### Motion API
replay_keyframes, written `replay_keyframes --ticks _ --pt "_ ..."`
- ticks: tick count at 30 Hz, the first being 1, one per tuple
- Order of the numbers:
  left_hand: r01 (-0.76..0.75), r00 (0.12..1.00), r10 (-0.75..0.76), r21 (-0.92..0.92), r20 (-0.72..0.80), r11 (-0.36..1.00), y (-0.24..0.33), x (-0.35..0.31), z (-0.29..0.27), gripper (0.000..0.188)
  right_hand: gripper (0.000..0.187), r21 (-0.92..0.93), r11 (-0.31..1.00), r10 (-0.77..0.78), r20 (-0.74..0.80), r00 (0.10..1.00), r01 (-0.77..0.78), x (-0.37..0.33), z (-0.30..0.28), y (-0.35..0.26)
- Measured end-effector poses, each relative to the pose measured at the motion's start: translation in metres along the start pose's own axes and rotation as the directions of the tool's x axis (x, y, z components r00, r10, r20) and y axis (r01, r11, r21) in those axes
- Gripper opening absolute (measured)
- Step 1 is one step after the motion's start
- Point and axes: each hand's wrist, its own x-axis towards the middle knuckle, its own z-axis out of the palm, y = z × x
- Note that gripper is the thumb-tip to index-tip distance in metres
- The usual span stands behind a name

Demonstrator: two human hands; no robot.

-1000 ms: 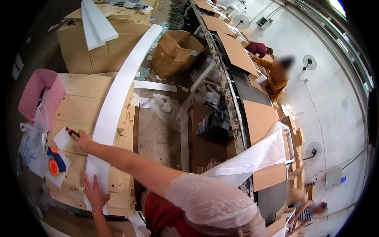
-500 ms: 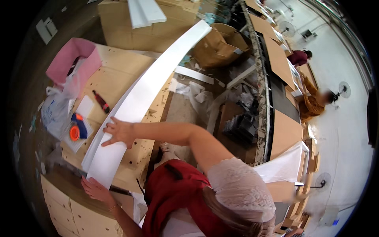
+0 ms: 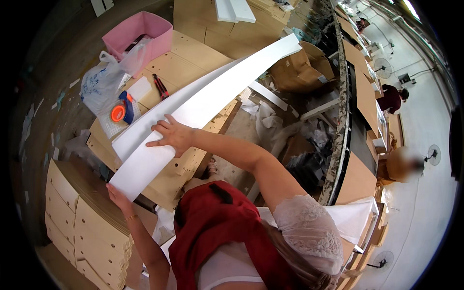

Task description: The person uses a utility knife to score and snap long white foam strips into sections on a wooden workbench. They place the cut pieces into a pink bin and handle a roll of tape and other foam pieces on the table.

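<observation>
A long white board (image 3: 212, 104) slants across a stack of tan panels. My right hand (image 3: 175, 137) spans its width, fingers spread over the far edge and thumb at the near edge. At the board's lower left end, my left hand (image 3: 119, 198) holds the corner, its fingertips partly hidden. A second white board (image 3: 137, 137) lies alongside, partly covered by the first. Just beyond the boards are a red and black cutter (image 3: 160, 87) and a blue tape dispenser with an orange roll (image 3: 119, 112).
A pink bin (image 3: 140, 36) and a clear plastic bag (image 3: 99, 84) stand at the far left of the tan panels (image 3: 193, 50). More drilled panels (image 3: 92, 232) are stacked at lower left. An opened carton (image 3: 302, 70) and a long conveyor (image 3: 340, 125) are to the right; people work beyond.
The held board has slid apart from the second one, exposing more of it, and both hands have moved with it. The whole view has shifted, bringing the bench contents rightward and up.
</observation>
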Motion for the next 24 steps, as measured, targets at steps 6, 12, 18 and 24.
replay_keyframes --ticks 6,12,18,24 --pt "0.231 0.940 -0.318 -0.458 -0.122 0.858 0.033 -0.019 -0.002 0.052 0.095 0.025 1.000 0.014 0.020 1.000 -0.015 0.010 0.015 -0.006" --pt "0.273 0.906 -0.342 0.273 0.250 0.923 -0.070 0.006 -0.143 0.053 0.097 0.030 0.999 0.009 0.046 0.999 -0.011 0.017 -0.001 -0.004" --pt "0.607 0.751 -0.407 -0.300 0.520 0.736 0.047 0.021 0.025 0.068 0.103 0.118 0.993 0.017 0.062 0.998 -0.024 0.006 -0.010 0.006" --pt "0.513 0.707 -0.382 -0.060 0.595 0.856 0.124 0.006 0.115 0.057 0.101 0.179 0.984 0.013 0.034 0.999 -0.019 -0.004 -0.021 0.004"
